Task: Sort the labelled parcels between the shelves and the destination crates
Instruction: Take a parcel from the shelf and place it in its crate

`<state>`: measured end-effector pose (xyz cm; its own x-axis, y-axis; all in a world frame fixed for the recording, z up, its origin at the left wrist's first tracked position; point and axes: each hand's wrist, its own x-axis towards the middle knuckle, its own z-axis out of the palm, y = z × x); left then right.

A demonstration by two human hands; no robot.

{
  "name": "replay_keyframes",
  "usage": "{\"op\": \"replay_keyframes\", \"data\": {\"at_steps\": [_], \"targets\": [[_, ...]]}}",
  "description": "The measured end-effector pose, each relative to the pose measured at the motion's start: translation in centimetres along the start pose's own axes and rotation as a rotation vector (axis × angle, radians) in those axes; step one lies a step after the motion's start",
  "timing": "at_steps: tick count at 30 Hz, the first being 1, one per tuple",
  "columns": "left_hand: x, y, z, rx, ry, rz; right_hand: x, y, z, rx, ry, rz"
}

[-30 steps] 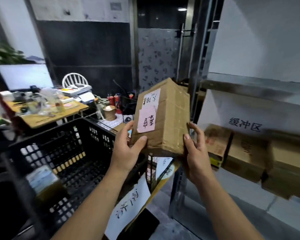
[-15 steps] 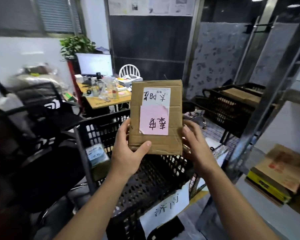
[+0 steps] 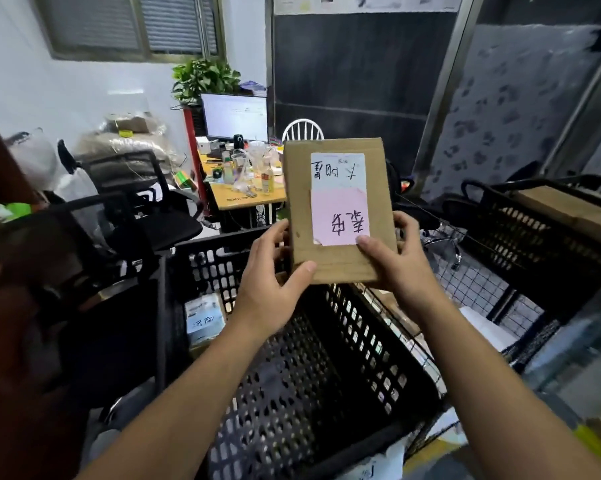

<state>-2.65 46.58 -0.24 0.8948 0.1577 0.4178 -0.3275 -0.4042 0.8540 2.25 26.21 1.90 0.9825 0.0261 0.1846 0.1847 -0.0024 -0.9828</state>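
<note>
We hold the parcel over the crate, our left hand gripping its seven o'clock corner and our right hand its five o'clock corner, thumbs pressed on the labelled face.

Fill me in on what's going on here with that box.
A person holds a cardboard parcel upright in both hands, left hand at its lower left corner, right hand at its lower right, thumb at the pink label. It hangs above a black crate that holds one small labelled parcel. A second crate to the right holds another box.
</note>
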Motion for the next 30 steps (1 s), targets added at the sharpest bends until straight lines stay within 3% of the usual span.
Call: {"op": "replay_keyframes", "data": {"at_steps": [4,10,21,26,30], "targets": [[4.6,-0.7,4.3,0.01,-0.001,-0.046,6.6,1.0,-5.1,-0.046,0.093,0.046],[8.5,-4.1,10.1,0.219,-0.047,-0.196,16.2,5.7,-12.0,-0.186,0.121,0.192],[11.5,-7.2,15.7,0.305,0.02,-0.375,24.4,18.1,-9.8,-0.26,-0.261,0.521],[11.5,-7.8,16.4,0.352,0.029,-0.374,25.4,20.8,-6.7,-0.162,-0.325,0.655],[11.1,-8.1,16.5,0.224,0.03,-0.426,26.2,22.3,-7.1,-0.15,-0.373,0.722]]}}
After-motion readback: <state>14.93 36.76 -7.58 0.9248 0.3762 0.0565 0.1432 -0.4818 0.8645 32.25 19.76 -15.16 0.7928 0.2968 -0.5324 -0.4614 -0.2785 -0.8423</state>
